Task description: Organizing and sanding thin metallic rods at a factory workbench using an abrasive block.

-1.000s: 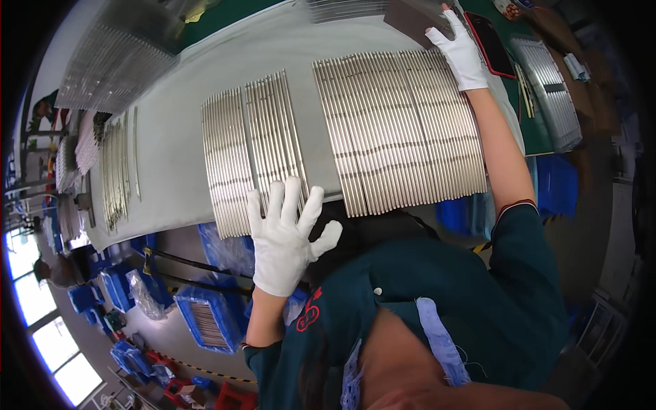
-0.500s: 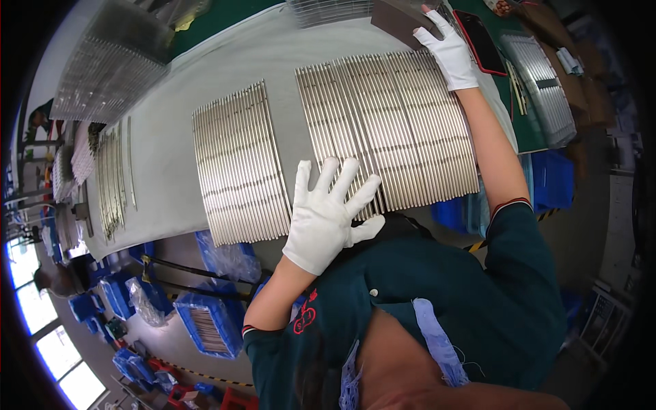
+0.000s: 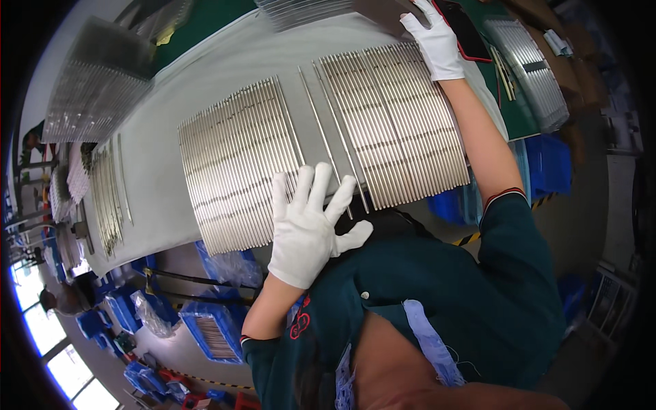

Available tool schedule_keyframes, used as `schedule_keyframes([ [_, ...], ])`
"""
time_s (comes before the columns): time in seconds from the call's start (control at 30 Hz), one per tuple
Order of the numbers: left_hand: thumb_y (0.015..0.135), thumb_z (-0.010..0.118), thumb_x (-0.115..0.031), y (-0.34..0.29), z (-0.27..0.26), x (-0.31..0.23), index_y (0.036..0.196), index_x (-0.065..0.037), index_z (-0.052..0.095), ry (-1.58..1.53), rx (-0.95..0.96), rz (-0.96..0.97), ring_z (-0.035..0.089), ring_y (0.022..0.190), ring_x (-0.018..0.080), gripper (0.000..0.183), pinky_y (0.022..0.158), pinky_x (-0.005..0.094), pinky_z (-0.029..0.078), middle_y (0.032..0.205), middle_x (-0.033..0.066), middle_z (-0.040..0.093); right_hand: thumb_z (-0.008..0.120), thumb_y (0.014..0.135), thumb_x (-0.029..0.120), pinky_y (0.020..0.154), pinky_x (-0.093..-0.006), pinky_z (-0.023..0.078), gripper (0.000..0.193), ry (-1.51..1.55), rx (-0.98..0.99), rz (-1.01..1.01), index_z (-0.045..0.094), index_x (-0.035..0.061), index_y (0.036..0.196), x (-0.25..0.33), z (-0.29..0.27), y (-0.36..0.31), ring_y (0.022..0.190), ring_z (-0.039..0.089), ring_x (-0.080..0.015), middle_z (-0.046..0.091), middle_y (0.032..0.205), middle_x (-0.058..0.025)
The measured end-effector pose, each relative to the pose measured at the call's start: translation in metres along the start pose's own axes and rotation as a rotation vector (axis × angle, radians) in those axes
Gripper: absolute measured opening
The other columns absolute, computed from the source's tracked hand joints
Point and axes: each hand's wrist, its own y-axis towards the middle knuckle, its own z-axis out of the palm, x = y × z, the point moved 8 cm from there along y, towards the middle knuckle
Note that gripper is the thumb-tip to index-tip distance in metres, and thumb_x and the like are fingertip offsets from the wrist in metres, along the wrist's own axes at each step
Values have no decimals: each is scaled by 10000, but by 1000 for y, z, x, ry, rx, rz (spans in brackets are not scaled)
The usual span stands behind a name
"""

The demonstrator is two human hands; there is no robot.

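Observation:
My left hand [image 3: 301, 236], in a white glove with bare or covered fingertips hard to tell apart, lies spread over the near right end of a left group of thin silvery metal rods [image 3: 236, 167]. To its right, a second group of rods [image 3: 403, 126] lies side by side on the pale table cover. Two loose rods [image 3: 335, 126] sit apart between the groups. My right hand [image 3: 436, 44], also gloved, reaches to the far right corner of the second group. Its fingers are apart, and part of it is cut off by the upper edge.
A brown block [image 3: 383, 15] and a red-edged phone [image 3: 468, 31] lie beside my right hand. Clear ridged trays [image 3: 96, 89] are stacked at far left, another tray [image 3: 529, 72] at right. More rods [image 3: 108, 198] lie left. Blue bins [image 3: 213, 335] stand below the table.
My left hand has moved left. The left group has become wider and the right one narrower, with two rods now separate in the gap. My right hand stays near the far corner.

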Motion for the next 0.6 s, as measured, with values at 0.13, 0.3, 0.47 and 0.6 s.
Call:
schedule_keyframes([
  [0.13, 796, 816, -603, 33, 22, -30, 1441, -174, 639, -108, 15, 117, 555, 1336, 395, 794, 1178, 662, 367, 1422, 194, 588, 771, 981, 227, 930, -326, 586, 561, -88, -16, -1, 628, 27, 1486, 0, -2, 0, 1077, 721, -198, 727, 1330, -160],
  [0.3, 840, 781, -597, 45, 35, -41, 1457, -195, 644, -129, 70, 161, 542, 1351, 381, 749, 1195, 674, 346, 1450, 149, 593, 761, 991, 238, 973, -331, 568, 531, -135, -110, -122, 651, 19, 1462, 5, -10, 5, 1115, 707, -204, 733, 1318, -156],
  [0.47, 825, 795, -574, 21, 12, -18, 1423, -175, 667, -22, 145, 51, 528, 1351, 368, 730, 1207, 667, 326, 1448, 136, 581, 727, 1021, 241, 999, -340, 543, 478, 69, -171, -13, 670, 7, 1434, 3, -20, 10, 1152, 679, -201, 734, 1308, -158],
  [0.6, 810, 801, -590, 25, 2, -14, 1416, -154, 654, 46, 115, 15, 539, 1348, 384, 761, 1205, 658, 333, 1443, 157, 579, 696, 1043, 238, 1017, -339, 526, 455, 103, -231, -42, 669, 2, 1430, 14, -26, 5, 1156, 668, -203, 734, 1296, -157],
])
